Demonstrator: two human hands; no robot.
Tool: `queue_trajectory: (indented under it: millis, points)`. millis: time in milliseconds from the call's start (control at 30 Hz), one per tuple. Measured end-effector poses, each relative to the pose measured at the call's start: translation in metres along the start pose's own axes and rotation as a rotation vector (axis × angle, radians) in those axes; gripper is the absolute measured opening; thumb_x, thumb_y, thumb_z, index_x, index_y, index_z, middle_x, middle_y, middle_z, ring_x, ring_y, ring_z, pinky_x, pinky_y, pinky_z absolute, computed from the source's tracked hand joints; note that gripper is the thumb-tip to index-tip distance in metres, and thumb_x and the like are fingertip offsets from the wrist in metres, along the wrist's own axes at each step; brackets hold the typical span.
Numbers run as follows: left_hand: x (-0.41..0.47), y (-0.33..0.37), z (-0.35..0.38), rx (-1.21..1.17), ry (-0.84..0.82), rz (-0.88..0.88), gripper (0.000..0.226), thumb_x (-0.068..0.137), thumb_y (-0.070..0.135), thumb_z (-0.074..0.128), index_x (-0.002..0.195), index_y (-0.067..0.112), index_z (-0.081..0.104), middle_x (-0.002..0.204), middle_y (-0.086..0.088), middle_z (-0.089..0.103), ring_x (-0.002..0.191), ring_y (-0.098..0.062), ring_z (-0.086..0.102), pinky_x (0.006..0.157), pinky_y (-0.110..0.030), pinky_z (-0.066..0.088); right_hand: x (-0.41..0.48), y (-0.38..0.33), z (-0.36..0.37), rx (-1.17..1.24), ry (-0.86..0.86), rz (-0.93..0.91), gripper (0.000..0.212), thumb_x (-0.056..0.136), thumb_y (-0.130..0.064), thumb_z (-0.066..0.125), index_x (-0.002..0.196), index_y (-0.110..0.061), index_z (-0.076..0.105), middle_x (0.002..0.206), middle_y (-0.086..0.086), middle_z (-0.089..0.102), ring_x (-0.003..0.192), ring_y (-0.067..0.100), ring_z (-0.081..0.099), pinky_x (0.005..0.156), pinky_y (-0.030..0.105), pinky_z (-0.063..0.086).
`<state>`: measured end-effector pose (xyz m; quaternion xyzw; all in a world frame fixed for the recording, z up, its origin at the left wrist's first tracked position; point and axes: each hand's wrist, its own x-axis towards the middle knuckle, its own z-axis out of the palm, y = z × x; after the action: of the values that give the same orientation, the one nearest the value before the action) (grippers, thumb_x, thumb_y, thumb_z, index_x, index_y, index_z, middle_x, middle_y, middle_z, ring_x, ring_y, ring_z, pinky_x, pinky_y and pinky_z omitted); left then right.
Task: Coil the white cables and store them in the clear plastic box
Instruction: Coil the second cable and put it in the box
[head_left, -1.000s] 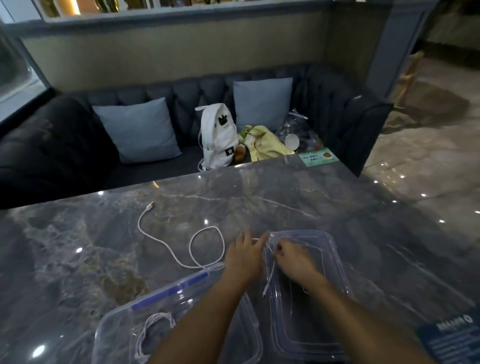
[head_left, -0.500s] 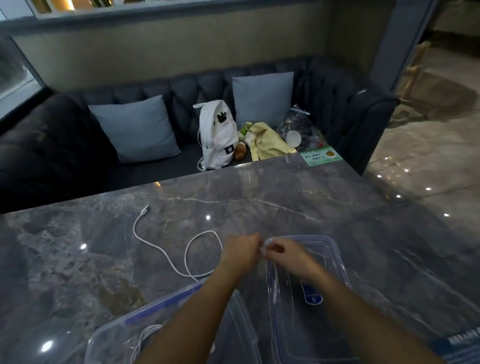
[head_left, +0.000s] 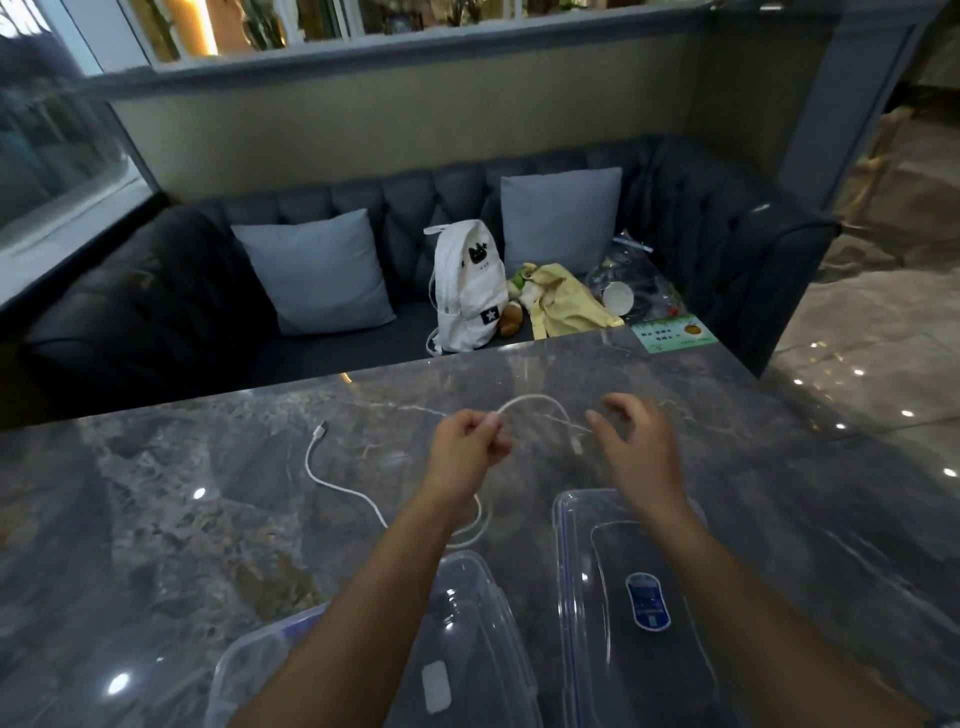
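Note:
A white cable (head_left: 332, 480) lies on the grey marble table (head_left: 156, 519), its plug end at the far left. My left hand (head_left: 470, 449) pinches this cable and holds a raised arc of it above the table. The arc's free end hangs just left of my right hand (head_left: 636, 441), whose fingers are spread with nothing in them. The clear plastic box (head_left: 478, 649) stands at the near edge under my left forearm, which hides most of its inside. Its clear lid (head_left: 639, 613) lies to the right with a blue label.
A dark sofa (head_left: 156, 312) runs behind the table with two grey cushions, a white backpack (head_left: 470, 291), a yellow cloth and a plastic bag. A green card (head_left: 672, 332) sits at the table's far right corner. Shiny floor lies to the right.
Both hands have risen from the lid and moved away from me. My left hand has lifted part of the cable into an arc, and my right hand has let go and spread its fingers.

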<state>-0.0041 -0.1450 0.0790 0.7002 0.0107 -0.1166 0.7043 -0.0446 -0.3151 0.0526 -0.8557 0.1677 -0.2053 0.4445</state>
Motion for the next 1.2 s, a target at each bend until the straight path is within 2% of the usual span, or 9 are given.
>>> queue_trajectory:
  millis: [100, 267, 400, 500, 600, 733, 833, 1067, 1200]
  points:
    - [-0.004, 0.011, 0.002, -0.339, 0.092, -0.097, 0.023, 0.097, 0.004, 0.038, 0.08, 0.002, 0.053, 0.081, -0.013, 0.062, 0.08, -0.02, 0.06, 0.086, -0.034, 0.05, -0.015, -0.019, 0.003, 0.084, 0.041, -0.105, 0.024, 0.085, -0.017, 0.062, 0.107, -0.007, 0.06, 0.105, 0.009, 0.059, 0.096, 0.019, 0.052, 0.085, 0.033, 0.045]
    - [-0.017, 0.026, 0.008, -0.647, 0.039, -0.12, 0.019, 0.097, 0.001, 0.035, 0.093, -0.006, 0.053, 0.094, -0.016, 0.062, 0.095, -0.022, 0.06, 0.098, -0.036, 0.043, -0.041, -0.048, 0.024, 0.503, -0.54, -0.013, 0.014, 0.086, -0.01, 0.06, 0.099, -0.012, 0.062, 0.086, 0.002, 0.067, 0.08, 0.014, 0.063, 0.073, 0.023, 0.051]
    - [-0.026, 0.034, -0.003, -0.509, 0.114, -0.043, 0.011, 0.093, 0.003, 0.047, 0.085, 0.005, 0.055, 0.084, -0.01, 0.059, 0.08, -0.018, 0.058, 0.082, -0.031, 0.051, -0.045, -0.055, 0.028, 0.651, -0.307, 0.034, 0.016, 0.088, -0.007, 0.056, 0.075, -0.017, 0.06, 0.049, -0.006, 0.058, 0.039, 0.002, 0.048, 0.039, 0.014, 0.039]
    - [-0.035, 0.035, -0.016, -0.247, 0.369, 0.012, 0.016, 0.088, 0.003, 0.055, 0.098, 0.013, 0.048, 0.093, -0.006, 0.055, 0.078, -0.013, 0.054, 0.067, -0.023, 0.045, -0.034, -0.058, 0.019, 0.488, -0.261, -0.001, 0.018, 0.086, -0.01, 0.058, 0.071, -0.019, 0.059, 0.052, -0.004, 0.058, 0.038, -0.004, 0.048, 0.042, 0.013, 0.037]
    - [-0.053, 0.039, -0.026, 0.049, 0.608, 0.603, 0.022, 0.087, 0.005, 0.054, 0.105, 0.016, 0.047, 0.104, -0.005, 0.053, 0.093, -0.017, 0.052, 0.08, -0.025, 0.044, -0.027, -0.059, 0.013, 0.35, -0.383, -0.036, 0.023, 0.087, -0.011, 0.058, 0.066, -0.019, 0.058, 0.046, -0.007, 0.058, 0.041, -0.003, 0.048, 0.052, 0.021, 0.037]
    - [-0.069, 0.037, -0.04, 0.85, 0.207, 1.196, 0.026, 0.085, 0.025, 0.056, 0.105, 0.009, 0.062, 0.108, -0.007, 0.065, 0.108, -0.016, 0.054, 0.096, -0.037, 0.039, -0.024, -0.062, 0.011, 0.189, -0.501, -0.091, 0.025, 0.086, -0.014, 0.059, 0.063, -0.021, 0.056, 0.049, -0.006, 0.054, 0.048, 0.007, 0.049, 0.056, 0.028, 0.038]
    - [-0.067, 0.029, -0.05, 1.285, 0.169, 1.052, 0.037, 0.083, 0.035, 0.058, 0.113, 0.015, 0.063, 0.124, -0.008, 0.061, 0.123, -0.026, 0.05, 0.11, -0.039, 0.021, -0.026, -0.064, 0.01, 0.232, -0.498, -0.094, 0.025, 0.084, -0.01, 0.062, 0.062, -0.02, 0.057, 0.047, -0.006, 0.054, 0.043, 0.0, 0.049, 0.053, 0.026, 0.039]
    - [-0.067, 0.03, -0.073, 0.663, 0.331, 0.52, 0.021, 0.095, 0.019, 0.047, 0.101, 0.011, 0.065, 0.068, -0.001, 0.066, 0.063, -0.015, 0.066, 0.059, -0.024, 0.052, -0.029, -0.072, -0.01, 0.297, -0.572, -0.223, 0.018, 0.074, -0.008, 0.073, 0.066, -0.021, 0.062, 0.045, -0.011, 0.059, 0.041, -0.003, 0.048, 0.043, 0.011, 0.037]
    - [-0.053, 0.051, -0.097, 0.264, 0.308, 0.289, 0.023, 0.096, 0.015, 0.046, 0.105, -0.001, 0.061, 0.07, -0.008, 0.068, 0.06, -0.014, 0.068, 0.064, -0.024, 0.056, -0.024, -0.072, -0.017, 0.446, -0.608, -0.115, 0.013, 0.075, -0.003, 0.071, 0.071, -0.012, 0.064, 0.043, -0.008, 0.055, 0.038, 0.002, 0.045, 0.038, 0.016, 0.037]
